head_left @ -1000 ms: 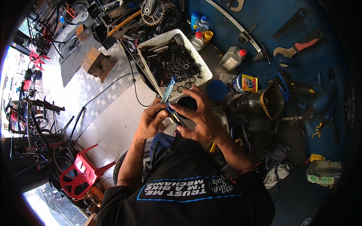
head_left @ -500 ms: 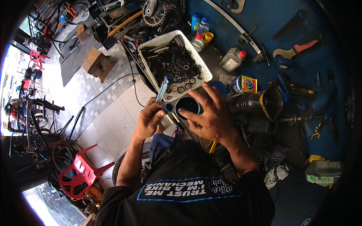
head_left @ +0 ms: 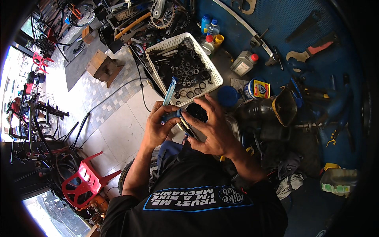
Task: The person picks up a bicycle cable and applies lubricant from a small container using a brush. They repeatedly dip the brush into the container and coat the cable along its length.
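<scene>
My left hand [head_left: 156, 125] is closed round a dark blue cylindrical part [head_left: 172, 115], gripped between thumb and fingers. Above those fingers a light-blue strip with a darker tip [head_left: 170, 91] sticks up, and pale bars [head_left: 184, 125] show below the part; whether these are joined to it I cannot tell. My right hand [head_left: 213, 128] has its fingers spread, with the index fingertip at the end of the blue part. Just beyond the right hand, partly hidden by its fingers, is an open round tub [head_left: 196, 111] of dark contents.
A cream basket [head_left: 213, 71] of loose rings and small metal parts lies ahead. Right of it are a blue lid [head_left: 227, 96], a grey bottle with red cap [head_left: 244, 63], and a white-and-blue tub [head_left: 257, 89]. Tools hang on the blue board [head_left: 292, 23]. A red chair [head_left: 90, 173] stands left.
My right hand has drawn back from the open tub, its index finger moving from the tub to the blue part. The left hand has turned the part slightly. The blue lid shows more.
</scene>
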